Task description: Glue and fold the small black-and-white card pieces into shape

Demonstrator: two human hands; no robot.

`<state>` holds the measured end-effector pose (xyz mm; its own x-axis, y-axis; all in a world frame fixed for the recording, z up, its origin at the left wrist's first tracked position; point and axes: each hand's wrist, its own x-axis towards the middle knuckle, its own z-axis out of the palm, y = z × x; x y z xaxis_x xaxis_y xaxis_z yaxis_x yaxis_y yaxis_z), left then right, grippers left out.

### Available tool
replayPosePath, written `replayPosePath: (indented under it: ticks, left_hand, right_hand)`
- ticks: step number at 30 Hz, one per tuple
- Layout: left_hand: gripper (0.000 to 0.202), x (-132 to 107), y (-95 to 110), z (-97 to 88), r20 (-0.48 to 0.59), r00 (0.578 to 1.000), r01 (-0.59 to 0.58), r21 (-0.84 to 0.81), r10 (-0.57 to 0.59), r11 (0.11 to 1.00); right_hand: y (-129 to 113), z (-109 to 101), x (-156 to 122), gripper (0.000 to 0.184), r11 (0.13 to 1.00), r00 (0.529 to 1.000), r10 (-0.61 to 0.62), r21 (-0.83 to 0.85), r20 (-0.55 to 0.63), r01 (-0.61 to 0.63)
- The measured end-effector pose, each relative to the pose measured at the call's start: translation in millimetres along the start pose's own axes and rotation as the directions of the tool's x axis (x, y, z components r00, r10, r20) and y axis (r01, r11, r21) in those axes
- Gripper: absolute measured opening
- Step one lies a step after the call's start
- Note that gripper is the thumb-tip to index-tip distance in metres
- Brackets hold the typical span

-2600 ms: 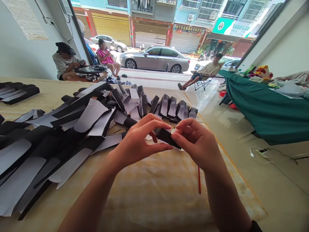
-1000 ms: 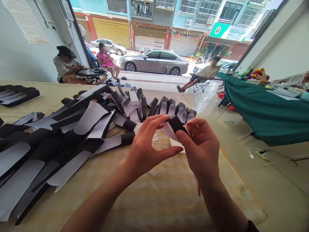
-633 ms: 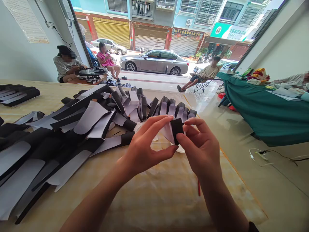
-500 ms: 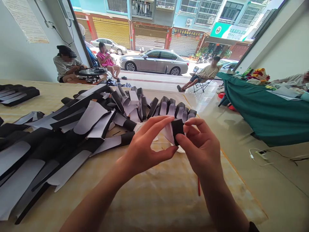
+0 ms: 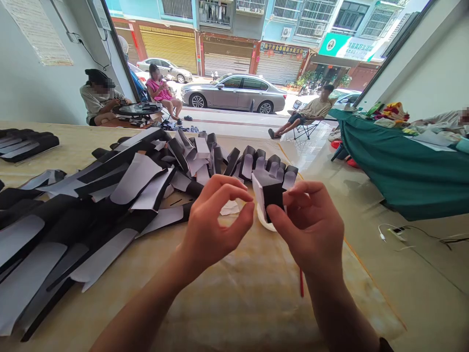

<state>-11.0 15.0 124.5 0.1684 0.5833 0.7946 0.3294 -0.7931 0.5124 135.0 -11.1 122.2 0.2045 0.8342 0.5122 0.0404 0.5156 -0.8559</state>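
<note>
My right hand (image 5: pixel 311 230) pinches a small black piece with a white inner face (image 5: pixel 271 194), folded and held upright above the table (image 5: pixel 234 293). My left hand (image 5: pixel 214 222) hovers just left of it, thumb and forefinger curled into a pinch, apart from the piece; I see nothing between the tips. A white round object (image 5: pixel 264 222) lies on the table under the piece. A small white scrap (image 5: pixel 229 208) lies behind my left hand.
A big pile of black and white cut pieces (image 5: pixel 110 190) covers the table's left half. A row of folded pieces (image 5: pixel 269 164) stands beyond my hands. A red pencil (image 5: pixel 301 282) lies by my right wrist. A green-covered table (image 5: pixel 403 161) stands right; people sit beyond.
My left hand has let go of the piece and drawn back to the left. My right hand has turned the piece more upright, still gripping it.
</note>
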Motion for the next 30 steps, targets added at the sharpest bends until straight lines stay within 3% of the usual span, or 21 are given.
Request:
replayPosePath:
  ticks: [5,11,20,30]
  left_hand:
    - [0.006,-1,8,-0.3,-0.013,1.000,-0.020,0.202,0.023,0.979]
    - [0.010,-4,12,0.0,-0.028,0.999,-0.024,0.247,0.032,0.969]
    - [0.007,-3,13,-1.1,-0.024,0.999,-0.016,0.315,0.025,0.949]
    - [0.005,-4,13,-3.2,0.000,0.999,-0.031,0.365,0.034,0.930]
  right_hand:
    - [3,3,-6,0.029,0.982,0.994,-0.103,-0.167,-0.048,0.093]
    - [6,6,-11,0.030,0.939,0.982,-0.182,-0.307,-0.056,0.156]
    - [6,7,-13,0.027,0.915,0.978,-0.210,-0.355,-0.011,0.192]
    - [5,5,-15,0.028,0.827,0.951,-0.299,-0.476,0.077,0.298]
